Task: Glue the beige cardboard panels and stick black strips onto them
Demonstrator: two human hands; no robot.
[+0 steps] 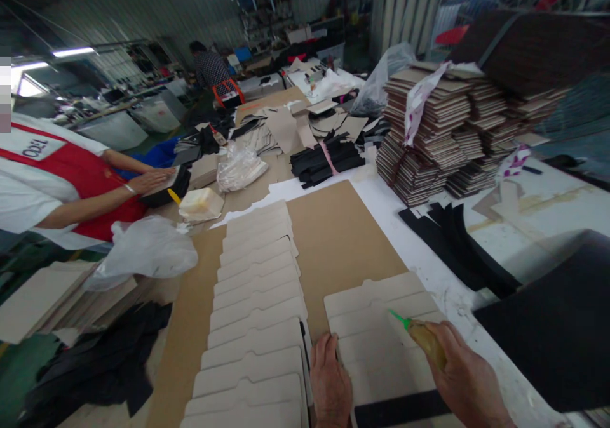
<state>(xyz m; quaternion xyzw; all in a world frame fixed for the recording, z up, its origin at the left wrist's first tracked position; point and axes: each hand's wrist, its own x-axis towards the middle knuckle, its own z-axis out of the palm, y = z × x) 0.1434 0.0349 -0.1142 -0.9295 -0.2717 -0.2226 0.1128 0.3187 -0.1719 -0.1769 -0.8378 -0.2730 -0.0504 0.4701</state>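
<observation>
My right hand [464,377] is closed round a yellowish glue bottle [426,341]. Its green nozzle points up-left over a short row of overlapped grey card pieces [376,307] on a brown board [333,237]. My left hand [330,382] lies flat, fingers together and stretched out, pressing the left edge of that row. A longer column of the same grey card pieces [257,314] runs to the left of my left hand. A black strip [400,409] lies at the near end of the short row.
A person in a red and white top [57,180] works at the left, hands on a black item. Tall stacks of boards [429,129] stand at the back right. Black sheets [548,326] lie right. White plastic bags [143,250], black strips [324,158] and another person [210,66] are farther off.
</observation>
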